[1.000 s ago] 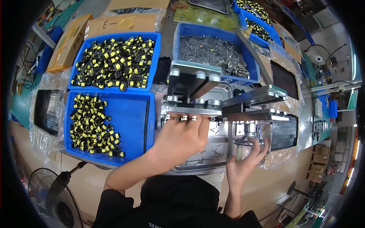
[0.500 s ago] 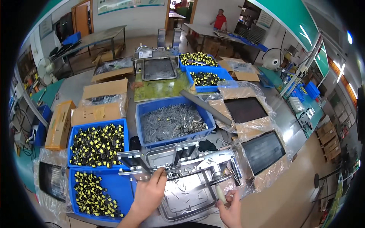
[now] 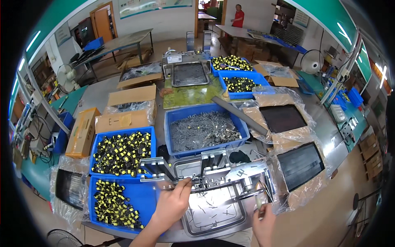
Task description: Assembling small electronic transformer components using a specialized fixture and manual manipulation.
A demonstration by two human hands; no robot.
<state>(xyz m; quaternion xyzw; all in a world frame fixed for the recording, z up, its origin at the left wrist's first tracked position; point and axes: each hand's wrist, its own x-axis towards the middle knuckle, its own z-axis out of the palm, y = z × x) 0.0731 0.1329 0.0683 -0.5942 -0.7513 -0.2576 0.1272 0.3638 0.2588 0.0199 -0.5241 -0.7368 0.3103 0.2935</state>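
Metal jig [image 3: 247,172], likely heavy and stiff, is best taken by its right-side pale handle [image 3: 258,201], where the right grip [image 3: 264,224] clasps, the left grip [image 3: 175,201] unclear.

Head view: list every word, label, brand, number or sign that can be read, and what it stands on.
Front machine: large dark mark, not copied.
Open cardboard box: bold dark marking, legible, not copied.
Long box: print too blurred.
Rear machine: label too small.
Wall boards: lettering too small.
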